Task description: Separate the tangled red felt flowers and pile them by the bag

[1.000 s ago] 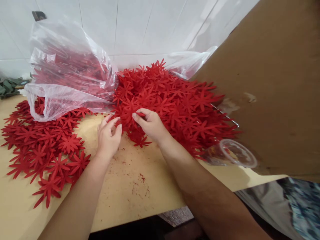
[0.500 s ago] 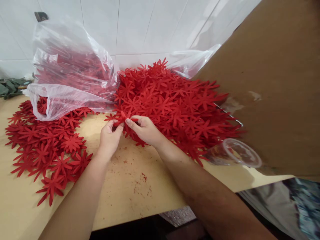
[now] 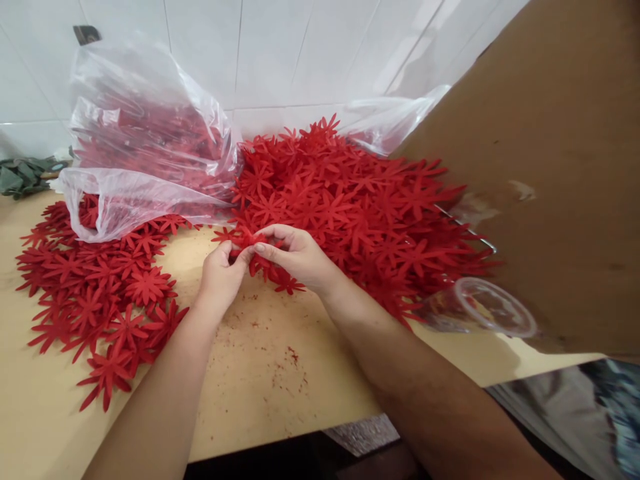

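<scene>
My left hand (image 3: 220, 275) and my right hand (image 3: 296, 255) meet at the front edge of a big heap of red flower-shaped cutouts (image 3: 350, 207). Both pinch the same small stack of red flower cutouts (image 3: 246, 239) between thumb and fingers, just above the wooden table (image 3: 260, 373). A second, flatter spread of red flowers (image 3: 95, 293) lies to the left of my left forearm.
A clear plastic bag (image 3: 145, 147) with more red pieces lies at the back left. A large cardboard sheet (image 3: 540, 160) rises on the right, with a clear plastic cup (image 3: 480, 310) on its side below it. White tiled wall behind; green leaves (image 3: 23, 177) far left.
My left hand was open beside the heap a second ago; it has closed onto the flower stack held by my right hand, and both hands shifted slightly left.
</scene>
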A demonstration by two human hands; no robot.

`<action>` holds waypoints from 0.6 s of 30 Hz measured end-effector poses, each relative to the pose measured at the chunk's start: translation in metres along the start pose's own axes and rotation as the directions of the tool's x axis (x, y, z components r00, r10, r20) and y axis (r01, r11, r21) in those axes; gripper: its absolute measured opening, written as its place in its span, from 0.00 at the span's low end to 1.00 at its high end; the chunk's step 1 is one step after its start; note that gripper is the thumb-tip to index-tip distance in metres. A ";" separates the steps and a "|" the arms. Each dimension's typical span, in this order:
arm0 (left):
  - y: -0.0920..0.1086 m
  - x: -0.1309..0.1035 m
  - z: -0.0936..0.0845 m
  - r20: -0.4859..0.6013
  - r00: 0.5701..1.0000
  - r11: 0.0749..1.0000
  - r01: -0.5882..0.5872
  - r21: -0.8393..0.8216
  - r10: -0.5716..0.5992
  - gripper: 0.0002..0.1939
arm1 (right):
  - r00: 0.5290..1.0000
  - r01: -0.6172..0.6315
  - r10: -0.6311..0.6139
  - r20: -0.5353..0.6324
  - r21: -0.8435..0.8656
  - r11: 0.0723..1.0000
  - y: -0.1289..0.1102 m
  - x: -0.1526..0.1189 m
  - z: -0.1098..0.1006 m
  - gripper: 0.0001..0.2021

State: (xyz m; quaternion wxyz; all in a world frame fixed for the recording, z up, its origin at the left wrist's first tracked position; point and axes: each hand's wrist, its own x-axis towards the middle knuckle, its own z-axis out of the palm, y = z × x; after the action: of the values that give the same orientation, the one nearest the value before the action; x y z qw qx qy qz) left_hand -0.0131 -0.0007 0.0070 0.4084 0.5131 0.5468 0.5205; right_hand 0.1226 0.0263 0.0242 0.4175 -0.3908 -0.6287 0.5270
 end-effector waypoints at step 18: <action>0.004 0.001 0.003 -0.002 0.999 0.981 0.031 -0.189 -0.032 0.02 | 0.768 0.214 -0.318 -0.557 -0.246 0.946 0.016 0.017 -0.064 0.08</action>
State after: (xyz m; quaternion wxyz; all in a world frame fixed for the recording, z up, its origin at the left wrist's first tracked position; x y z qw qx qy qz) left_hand -0.0101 0.0006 0.0106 0.4622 0.4620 0.5038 0.5649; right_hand 0.1780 0.0660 0.0166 0.6277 -0.4751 -0.5591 0.2601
